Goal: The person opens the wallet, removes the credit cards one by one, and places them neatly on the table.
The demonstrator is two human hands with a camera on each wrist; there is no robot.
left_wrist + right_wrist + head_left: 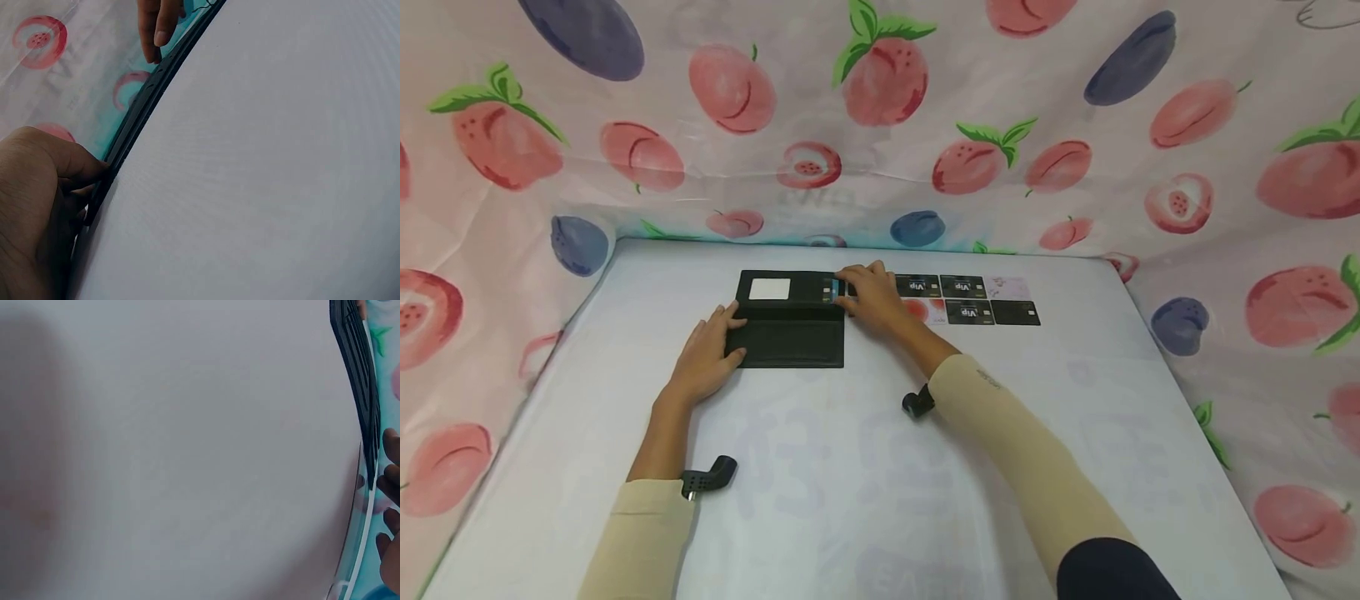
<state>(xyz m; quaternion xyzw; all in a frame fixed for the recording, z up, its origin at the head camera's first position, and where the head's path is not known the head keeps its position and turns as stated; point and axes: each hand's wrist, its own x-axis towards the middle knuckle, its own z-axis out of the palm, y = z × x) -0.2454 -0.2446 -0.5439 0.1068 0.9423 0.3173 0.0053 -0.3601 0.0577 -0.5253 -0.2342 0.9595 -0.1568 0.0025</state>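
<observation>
A black wallet (786, 343) lies unfolded on the table, with a white window (770, 289) in its upper half. At its left edge my left hand (702, 357) rests thumb and fingertips on the wallet. In the left wrist view, the left thumb (87, 164) touches the wallet's edge (140, 106), seen side-on. My right hand (876, 298) pinches a card (835, 289), partly blue, at the right end of the wallet's upper half; its fingers hide part of the card. The right wrist view shows the right hand's fingers (390, 487) beside the wallet (359, 375).
Right of the wallet, cards lie in two rows: several black Vip cards (962, 287), a pale floral card (1007, 288), a red-patterned card (925, 311) and a plain black card (1015, 313). A fruit-printed curtain (880, 167) borders the white table (850, 467).
</observation>
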